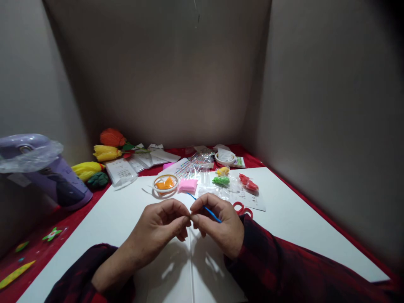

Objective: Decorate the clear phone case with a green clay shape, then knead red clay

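The left hand (159, 224) and right hand (221, 227) meet over the white board (299, 227), fingertips touching or nearly so. The left thumb and forefinger are pinched together; whether anything sits between them is too small to tell. The right hand grips the blue tool (212, 213), held slantwise between its thumb and fingers, the thin end toward 11 o'clock.

Taking the meeting fingertips as centre, the pink packet (188, 185) lies at 12 o'clock on the board. Just beside it, at 11 o'clock, an orange packet (169, 182) lies within a ring (164, 192). A yellow lump (222, 171) is at 1 o'clock, with a green lump (221, 181) just nearer. A red lump (248, 182) is at 2 o'clock. At 3 o'clock, beyond the right hand, the scissors (243, 209) show 2 red handles. Off the board, between 9 and 10 o'clock, the purple cup (65, 181) tilts on the red cloth (38, 248).
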`<state>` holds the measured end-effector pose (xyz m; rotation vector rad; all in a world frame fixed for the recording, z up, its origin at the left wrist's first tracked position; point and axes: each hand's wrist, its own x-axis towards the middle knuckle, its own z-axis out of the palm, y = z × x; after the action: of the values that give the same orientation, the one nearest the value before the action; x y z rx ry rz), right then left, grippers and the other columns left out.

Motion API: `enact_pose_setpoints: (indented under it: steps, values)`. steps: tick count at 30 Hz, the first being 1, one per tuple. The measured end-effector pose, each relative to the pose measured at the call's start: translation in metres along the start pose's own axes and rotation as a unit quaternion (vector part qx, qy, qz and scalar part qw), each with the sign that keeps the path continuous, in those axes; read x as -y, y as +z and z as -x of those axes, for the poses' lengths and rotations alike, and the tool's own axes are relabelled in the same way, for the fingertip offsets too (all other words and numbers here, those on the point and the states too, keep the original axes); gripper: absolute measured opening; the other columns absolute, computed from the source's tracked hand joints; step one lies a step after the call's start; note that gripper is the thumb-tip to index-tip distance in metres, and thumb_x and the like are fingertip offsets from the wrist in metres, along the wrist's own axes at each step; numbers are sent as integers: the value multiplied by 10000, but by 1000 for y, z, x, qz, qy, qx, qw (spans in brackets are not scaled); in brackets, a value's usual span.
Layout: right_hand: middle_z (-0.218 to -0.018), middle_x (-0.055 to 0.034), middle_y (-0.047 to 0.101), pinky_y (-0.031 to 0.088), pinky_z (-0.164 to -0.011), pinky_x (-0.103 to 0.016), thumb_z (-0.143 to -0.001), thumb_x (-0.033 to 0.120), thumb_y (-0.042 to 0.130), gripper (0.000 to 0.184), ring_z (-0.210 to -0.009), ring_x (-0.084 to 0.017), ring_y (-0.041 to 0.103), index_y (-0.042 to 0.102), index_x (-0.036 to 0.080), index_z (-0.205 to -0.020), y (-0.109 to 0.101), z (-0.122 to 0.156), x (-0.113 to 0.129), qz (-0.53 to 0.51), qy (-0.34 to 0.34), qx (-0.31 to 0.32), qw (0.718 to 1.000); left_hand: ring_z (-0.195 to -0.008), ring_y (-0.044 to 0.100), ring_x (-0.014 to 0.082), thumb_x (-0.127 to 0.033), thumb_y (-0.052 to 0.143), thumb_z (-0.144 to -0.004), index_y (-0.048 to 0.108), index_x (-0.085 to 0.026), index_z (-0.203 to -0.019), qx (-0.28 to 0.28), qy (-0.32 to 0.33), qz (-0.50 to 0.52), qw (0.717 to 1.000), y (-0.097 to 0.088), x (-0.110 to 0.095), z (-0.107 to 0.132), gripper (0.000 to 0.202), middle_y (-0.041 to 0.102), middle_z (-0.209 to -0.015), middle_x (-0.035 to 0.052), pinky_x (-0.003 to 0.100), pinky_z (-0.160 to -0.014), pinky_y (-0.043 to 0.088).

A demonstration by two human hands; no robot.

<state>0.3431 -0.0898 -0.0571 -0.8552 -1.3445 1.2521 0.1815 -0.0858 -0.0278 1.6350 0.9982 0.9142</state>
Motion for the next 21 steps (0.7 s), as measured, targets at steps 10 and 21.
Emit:
enact_pose_setpoints:
  steps: [10,21]
  values:
    - [-545,41,564,392,-429,-204,-663,149,627,77,-459,-81,482,583,159,-726,0,-2,2,5,8,-12,1000,-512,592,118,-199,653,-754,652,-154,-731,-8,6,-5,1000,-1,1,-1,51,635,-558,-11,211,-492,471]
    - [-587,30,531,361,-478,-207,-662,138,561,58,-513,-82,440,578,159,-713,1,-1,5,53,-36,-28,998,-485,601,116,-216,700,-742,637,-132,-701,46,-76,88,992,-3,2,-2,113,648,-544,1,207,-494,468]
